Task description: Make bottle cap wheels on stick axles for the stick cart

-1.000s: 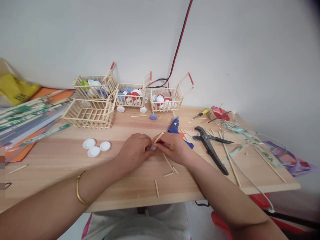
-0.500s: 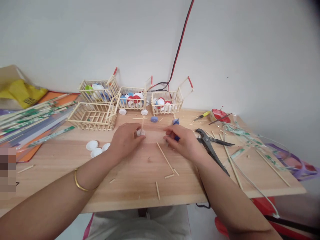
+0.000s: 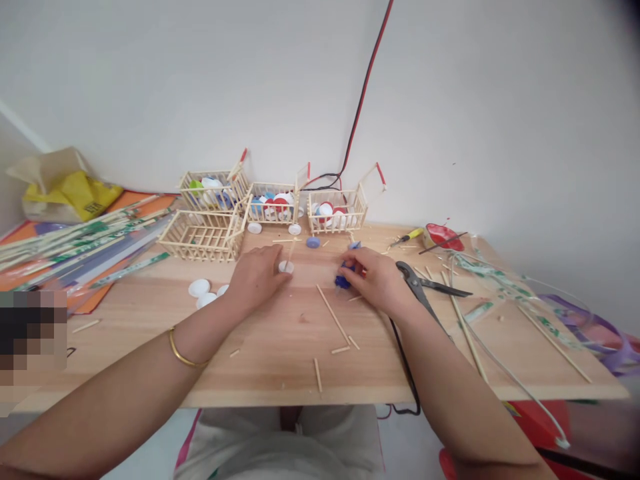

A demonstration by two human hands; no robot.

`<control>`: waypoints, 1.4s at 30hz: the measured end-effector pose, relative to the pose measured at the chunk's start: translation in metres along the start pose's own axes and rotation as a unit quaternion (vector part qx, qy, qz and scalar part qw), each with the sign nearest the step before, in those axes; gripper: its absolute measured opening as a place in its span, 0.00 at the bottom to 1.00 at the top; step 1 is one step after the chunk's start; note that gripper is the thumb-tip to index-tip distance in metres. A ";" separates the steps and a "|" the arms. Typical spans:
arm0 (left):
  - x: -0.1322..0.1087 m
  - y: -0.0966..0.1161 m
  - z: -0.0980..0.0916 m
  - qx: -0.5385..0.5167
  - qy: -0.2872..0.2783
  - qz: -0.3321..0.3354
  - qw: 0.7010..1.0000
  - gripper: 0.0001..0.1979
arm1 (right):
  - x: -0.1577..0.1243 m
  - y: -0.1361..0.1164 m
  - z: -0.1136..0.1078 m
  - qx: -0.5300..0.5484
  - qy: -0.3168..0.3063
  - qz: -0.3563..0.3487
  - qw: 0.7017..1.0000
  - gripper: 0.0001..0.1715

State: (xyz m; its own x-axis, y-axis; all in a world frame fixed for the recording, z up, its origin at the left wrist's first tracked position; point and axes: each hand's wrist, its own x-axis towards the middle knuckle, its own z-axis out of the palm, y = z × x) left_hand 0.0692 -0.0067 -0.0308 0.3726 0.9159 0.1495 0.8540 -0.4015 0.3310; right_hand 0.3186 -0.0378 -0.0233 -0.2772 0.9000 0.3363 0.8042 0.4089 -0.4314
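Observation:
My left hand [image 3: 260, 275] is closed, with thumb and fingertips pinching a white bottle cap [image 3: 286, 267] on the table. A thin wooden stick [image 3: 292, 249] stands up from the cap, leaning slightly. To the right, my right hand [image 3: 373, 277] has its fingers closed around a dark blue object [image 3: 344, 277]; most of it is hidden, so its kind is unclear. Several white caps [image 3: 199, 288] lie left of my left wrist, one partly behind it. A flat blue cap [image 3: 313, 243] rests beyond, between the hands.
Small stick carts [image 3: 337, 213] holding coloured caps stand along the wall, with an empty stick basket [image 3: 200, 237] in front. Pliers [image 3: 425, 293] lie beside my right wrist, near a yellow cutter [image 3: 413, 235]. Bundled sticks [image 3: 100, 247] lie left; loose sticks [image 3: 333, 313] are scattered in front.
My right hand has shifted slightly right, and more of the blue object shows at its fingertips. My left hand stays on the cap; the stick leans a little more. The view has shifted slightly.

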 end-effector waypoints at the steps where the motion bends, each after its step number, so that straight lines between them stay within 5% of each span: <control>1: -0.002 0.000 -0.001 0.018 0.005 0.003 1.000 0.20 | 0.000 0.000 0.000 0.002 0.001 0.003 1.000 0.10; 6: -0.013 0.000 -0.016 0.081 0.012 0.015 0.997 0.23 | 0.001 -0.001 -0.001 0.024 0.021 0.024 0.999 0.08; 11: -0.032 -0.010 -0.048 0.119 -0.037 0.047 0.991 0.19 | 0.001 0.003 -0.014 0.052 0.086 0.102 0.990 0.09; 15: -0.053 -0.026 -0.058 0.144 -0.079 0.034 0.986 0.19 | -0.001 0.008 -0.028 0.028 0.070 0.153 0.985 0.11; 20: -0.065 -0.035 -0.048 0.108 -0.050 0.038 0.992 0.20 | -0.003 0.006 -0.033 0.005 0.048 0.149 0.988 0.12; 25: -0.049 -0.020 -0.041 0.033 -0.041 0.090 0.995 0.18 | -0.002 0.003 -0.027 0.007 0.029 0.140 0.990 0.11; 34: -0.002 -0.008 -0.027 -0.081 -0.174 0.251 0.949 0.26 | -0.002 -0.012 -0.005 0.038 -0.019 0.052 0.998 0.06; 38: 0.002 -0.013 -0.021 -0.140 -0.172 0.220 0.950 0.18 | -0.004 -0.018 -0.001 0.040 -0.031 0.024 0.998 0.05; 42: 0.002 -0.019 -0.011 -0.308 -0.203 0.095 0.925 0.14 | -0.004 -0.023 -0.001 0.053 -0.029 0.014 0.998 0.03</control>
State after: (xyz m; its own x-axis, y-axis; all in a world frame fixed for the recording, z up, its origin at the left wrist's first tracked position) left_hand 0.0500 0.0023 -0.0266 0.7066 0.7050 -0.0610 0.4370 -0.3669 0.8213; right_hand 0.3016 -0.0506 -0.0141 -0.2883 0.9173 0.2748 0.7524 0.3945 -0.5275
